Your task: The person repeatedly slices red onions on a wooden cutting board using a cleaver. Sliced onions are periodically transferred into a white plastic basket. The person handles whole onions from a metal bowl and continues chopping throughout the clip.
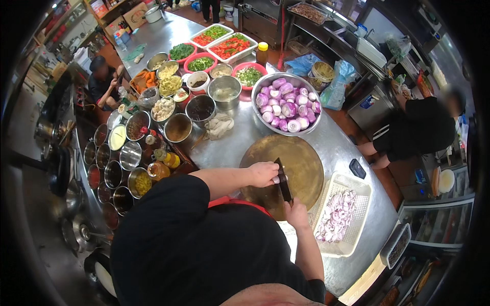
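On a round wooden chopping board (264, 160), my right hand (296, 214) grips the handle of a dark-bladed cleaver (283, 179). My left hand (264, 174) is on the board against the left side of the blade, its fingertips on a small pale piece of onion (276, 179), mostly covered by the fingers. Beyond the board stands a large steel bowl (257, 111) heaped with peeled purple onions (289, 109). Right of the board, a white plastic basket (354, 233) holds sliced purple onion (336, 218).
A phone (357, 168) lies near the table's right edge. Far left are steel pots of seasonings (130, 155) and bottles (159, 170). A crumpled cloth (219, 126) lies left of the bowl. Baskets of cut peppers (229, 48) stand farther back. One person (421, 126) stands right, another (103, 84) sits left.
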Tool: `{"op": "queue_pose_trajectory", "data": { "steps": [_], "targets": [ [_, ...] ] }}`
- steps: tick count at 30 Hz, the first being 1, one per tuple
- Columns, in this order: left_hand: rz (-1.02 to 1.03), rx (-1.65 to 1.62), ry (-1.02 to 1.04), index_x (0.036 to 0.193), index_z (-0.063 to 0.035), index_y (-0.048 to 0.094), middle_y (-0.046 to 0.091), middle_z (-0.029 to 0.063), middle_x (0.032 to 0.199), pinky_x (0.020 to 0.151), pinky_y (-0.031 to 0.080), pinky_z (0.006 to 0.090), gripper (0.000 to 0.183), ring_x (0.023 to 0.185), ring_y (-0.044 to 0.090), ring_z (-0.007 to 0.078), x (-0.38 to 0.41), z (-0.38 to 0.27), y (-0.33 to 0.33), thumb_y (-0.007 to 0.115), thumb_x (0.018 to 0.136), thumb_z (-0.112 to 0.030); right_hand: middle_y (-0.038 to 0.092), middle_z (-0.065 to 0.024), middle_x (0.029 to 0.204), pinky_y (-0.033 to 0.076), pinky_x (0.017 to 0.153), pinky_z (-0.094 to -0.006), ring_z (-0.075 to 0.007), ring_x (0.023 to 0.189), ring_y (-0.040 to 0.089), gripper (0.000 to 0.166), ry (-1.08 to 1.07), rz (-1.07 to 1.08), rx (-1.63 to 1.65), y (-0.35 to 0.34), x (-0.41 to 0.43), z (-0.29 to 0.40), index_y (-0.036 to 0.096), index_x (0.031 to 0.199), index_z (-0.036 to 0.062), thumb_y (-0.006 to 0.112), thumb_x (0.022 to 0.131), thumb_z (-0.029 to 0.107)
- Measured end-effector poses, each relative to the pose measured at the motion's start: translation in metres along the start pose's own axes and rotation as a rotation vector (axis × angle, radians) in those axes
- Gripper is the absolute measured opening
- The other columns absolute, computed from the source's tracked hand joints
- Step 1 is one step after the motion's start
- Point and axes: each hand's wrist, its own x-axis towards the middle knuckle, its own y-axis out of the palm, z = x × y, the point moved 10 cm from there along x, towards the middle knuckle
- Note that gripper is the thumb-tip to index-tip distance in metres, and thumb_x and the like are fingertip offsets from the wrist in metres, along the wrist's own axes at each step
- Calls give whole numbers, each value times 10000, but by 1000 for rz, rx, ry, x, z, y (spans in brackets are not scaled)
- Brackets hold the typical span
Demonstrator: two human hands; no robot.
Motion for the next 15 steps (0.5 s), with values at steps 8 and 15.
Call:
{"op": "queue_pose_trajectory", "data": {
  "steps": [8,15],
  "targets": [
    [-132,-222,-7,1167,-145,746,705,187,1074,916,554,529,262,1038,671,421,-1,-19,-43,674,982,-316,741,-272,906,578,778,-612,-508,880,718,350,10,33,5,-14,1,18,616,1056,46,657,1031,393],
    [-218,-101,70,965,-48,683,651,136,1101,933,552,459,274,1050,652,369,-12,1,-21,851,842,-225,723,-330,909,568,827,-591,-525,910,708,329,90,71,97,-25,-5,36,574,1074,-25,681,1017,280]
  ]
}}
